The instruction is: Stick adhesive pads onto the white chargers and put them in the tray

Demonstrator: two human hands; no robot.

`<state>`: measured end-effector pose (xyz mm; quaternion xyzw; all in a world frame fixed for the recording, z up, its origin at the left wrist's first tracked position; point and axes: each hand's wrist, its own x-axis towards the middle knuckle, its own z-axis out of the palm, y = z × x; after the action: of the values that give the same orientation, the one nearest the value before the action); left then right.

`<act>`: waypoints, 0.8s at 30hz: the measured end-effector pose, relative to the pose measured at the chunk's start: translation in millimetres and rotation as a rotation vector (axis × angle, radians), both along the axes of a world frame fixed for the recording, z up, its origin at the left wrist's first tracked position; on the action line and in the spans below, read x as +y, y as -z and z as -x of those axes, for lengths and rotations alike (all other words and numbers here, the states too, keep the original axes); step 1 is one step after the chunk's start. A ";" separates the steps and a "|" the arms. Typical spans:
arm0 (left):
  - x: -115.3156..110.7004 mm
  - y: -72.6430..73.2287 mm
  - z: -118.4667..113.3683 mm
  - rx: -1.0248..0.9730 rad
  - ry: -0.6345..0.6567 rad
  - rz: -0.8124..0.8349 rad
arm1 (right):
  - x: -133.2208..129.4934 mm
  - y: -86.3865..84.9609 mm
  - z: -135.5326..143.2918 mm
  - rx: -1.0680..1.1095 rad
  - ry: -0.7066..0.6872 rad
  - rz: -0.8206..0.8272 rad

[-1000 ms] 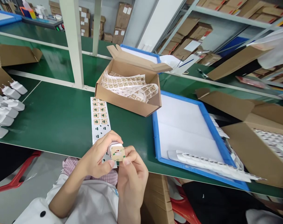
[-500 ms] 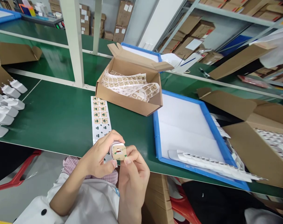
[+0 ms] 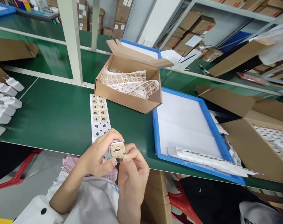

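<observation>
My left hand (image 3: 100, 155) is wrapped round a small white charger (image 3: 110, 148), whose end face points up at the camera. A tan sticker (image 3: 118, 150) with green print and a slot lies over that face. The thumb and forefinger of my right hand (image 3: 133, 165) pinch the sticker's lower right edge. Behind my left hand a white backing sheet (image 3: 99, 124) lies on the green table (image 3: 57, 115); tan stickers sit on its far part, and its near part shows bare white. An open cardboard box (image 3: 129, 101) beyond it holds more sticker sheets (image 3: 126, 79).
Several white chargers (image 3: 6, 104) stand at the left edge. A blue-rimmed white tray (image 3: 156, 133) at the right carries a row of white pieces (image 3: 202, 160). Further right is an open carton (image 3: 251, 140). A metal post (image 3: 72, 46) rises behind the table.
The sticker now lies flatter and squarer over the charger's face, its slot showing more clearly. Both hands keep nearly the same place. The whole view has shifted slightly.
</observation>
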<state>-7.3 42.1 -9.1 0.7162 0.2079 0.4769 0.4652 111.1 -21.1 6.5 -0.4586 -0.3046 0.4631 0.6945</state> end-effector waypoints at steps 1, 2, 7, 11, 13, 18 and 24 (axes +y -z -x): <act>-0.2 -0.3 0.0 0.000 0.000 -0.003 | -0.2 0.4 -0.2 0.006 0.000 -0.001; -0.4 -0.5 -0.1 0.004 0.001 -0.003 | -0.4 0.7 -0.3 0.013 -0.001 -0.002; -1.3 -0.4 -0.8 0.013 -0.004 -0.002 | -1.6 0.6 -0.4 0.020 -0.004 -0.013; -1.7 -1.3 -1.2 -0.002 0.001 -0.016 | -2.2 -1.0 -0.1 -0.001 -0.002 0.003; -1.7 -2.6 -1.3 -0.006 0.000 -0.024 | -2.1 -1.3 -0.1 -0.005 -0.001 0.004; -1.7 -3.4 -1.8 -0.009 -0.013 -0.043 | -1.5 -2.1 -0.3 -0.062 0.008 -0.026; -4.1 5.1 -3.1 0.000 -0.042 -0.042 | -12.3 -0.7 -2.0 -0.408 0.098 -0.201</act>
<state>-4.1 37.9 -14.2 0.7211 0.2128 0.4910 0.4401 113.1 -33.4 7.2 -0.4856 -0.4604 0.2939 0.6826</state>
